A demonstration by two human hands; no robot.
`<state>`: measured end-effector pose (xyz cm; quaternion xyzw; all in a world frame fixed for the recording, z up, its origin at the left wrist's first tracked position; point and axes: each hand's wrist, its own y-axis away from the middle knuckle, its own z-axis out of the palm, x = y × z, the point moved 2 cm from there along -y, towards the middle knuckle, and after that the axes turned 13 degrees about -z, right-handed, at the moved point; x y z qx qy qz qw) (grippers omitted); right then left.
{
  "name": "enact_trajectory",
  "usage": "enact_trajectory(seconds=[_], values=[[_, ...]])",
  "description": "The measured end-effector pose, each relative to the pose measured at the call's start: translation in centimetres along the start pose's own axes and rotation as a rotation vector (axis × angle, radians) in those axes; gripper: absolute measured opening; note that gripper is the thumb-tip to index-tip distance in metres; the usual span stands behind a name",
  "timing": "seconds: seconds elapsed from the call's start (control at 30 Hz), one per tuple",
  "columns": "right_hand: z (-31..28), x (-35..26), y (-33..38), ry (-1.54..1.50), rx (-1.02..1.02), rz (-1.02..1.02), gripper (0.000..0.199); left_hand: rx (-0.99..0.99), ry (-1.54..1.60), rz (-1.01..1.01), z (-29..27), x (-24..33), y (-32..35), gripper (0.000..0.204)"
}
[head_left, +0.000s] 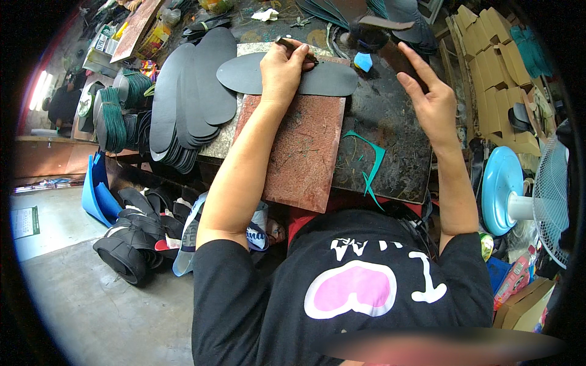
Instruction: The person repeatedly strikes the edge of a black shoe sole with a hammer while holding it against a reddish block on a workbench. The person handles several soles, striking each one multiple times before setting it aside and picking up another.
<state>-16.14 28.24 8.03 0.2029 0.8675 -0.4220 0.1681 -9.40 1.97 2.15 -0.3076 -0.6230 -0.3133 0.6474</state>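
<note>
A dark grey, sole-shaped sheet (332, 78) lies crosswise over the far end of a reddish-brown slab (302, 152). My left hand (282, 72) rests on this sole, its fingers closed around a short dark punch-like tool (310, 60); its working tip is hard to make out. Raised to the right, my right hand (434, 107) grips the dark handle of a hammer (403, 64), with the index finger stretched along it. The hammer head is up and apart from the tool. Left of the slab lies a fanned stack of similar dark soles (174, 104).
Teal scraps (377, 161) and a small blue piece (363, 61) lie on the dark worktable (397, 143). Bundles of tied straps (111, 119) stand at the left. A blue fan (503, 190) and cardboard boxes (497, 79) line the right. Black rolled pieces (128, 244) sit on the floor.
</note>
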Motion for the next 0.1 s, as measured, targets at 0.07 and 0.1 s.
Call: enact_trajectory(seconds=[0.07, 0.1], values=[[-1.14, -0.89, -0.43, -0.164, 0.068, -0.046, 0.049, -0.02, -0.161, 0.047, 0.11, -0.06, 0.02, 0.01], [-1.24, -1.41, -0.74, -0.213, 0.124, -0.092, 0.049, -0.036, -0.265, 0.075, 0.05, -0.06, 0.08, 0.012]])
